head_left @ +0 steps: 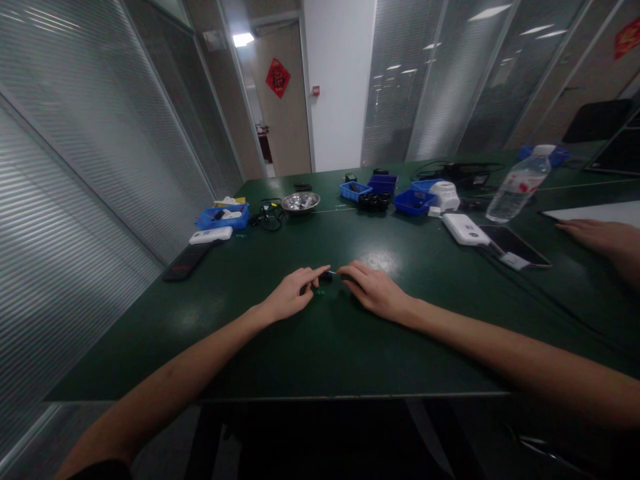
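Note:
My left hand (pixel 293 293) rests on the green table with its index finger stretched out and the others curled. Its fingertips hold a small black part (pixel 327 277) against the tabletop; what kind of part it is I cannot make out. From the right, my right hand (pixel 377 290) closes round the dark handle of what looks like a small screwdriver (pixel 333 272). Its thin bright shaft points left and meets the black part. Most of the handle is hidden by the fingers. A few tiny green marks or bits (pixel 321 292) show on the table just below the part.
A metal bowl (pixel 301 211) holds small pieces. Blue bins (pixel 230 223) and cables (pixel 270 217) stand around it. On the right are a white power bank (pixel 465 230), a phone (pixel 517 245), a water bottle (pixel 520 185) and another person's hand (pixel 605 241). A black phone-like slab (pixel 186 262) lies left.

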Demonstrator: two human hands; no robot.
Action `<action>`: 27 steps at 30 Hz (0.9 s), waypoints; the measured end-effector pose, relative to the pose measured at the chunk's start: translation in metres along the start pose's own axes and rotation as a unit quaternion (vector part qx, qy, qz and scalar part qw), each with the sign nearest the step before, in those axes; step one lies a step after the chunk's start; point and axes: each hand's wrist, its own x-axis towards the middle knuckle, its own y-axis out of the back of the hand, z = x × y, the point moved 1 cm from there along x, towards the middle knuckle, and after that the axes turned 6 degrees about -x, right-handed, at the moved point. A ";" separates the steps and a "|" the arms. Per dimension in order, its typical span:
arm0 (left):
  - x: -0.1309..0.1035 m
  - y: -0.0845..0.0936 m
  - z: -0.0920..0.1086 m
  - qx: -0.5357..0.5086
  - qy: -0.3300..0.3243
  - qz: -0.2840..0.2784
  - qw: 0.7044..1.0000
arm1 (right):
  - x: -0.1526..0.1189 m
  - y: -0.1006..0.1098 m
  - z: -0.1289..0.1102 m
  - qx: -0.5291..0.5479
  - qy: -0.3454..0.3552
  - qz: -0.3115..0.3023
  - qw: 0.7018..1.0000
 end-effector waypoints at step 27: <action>-0.002 0.000 0.008 0.023 0.001 0.006 1.000 | 0.001 -0.004 0.013 0.017 -0.088 0.050 0.995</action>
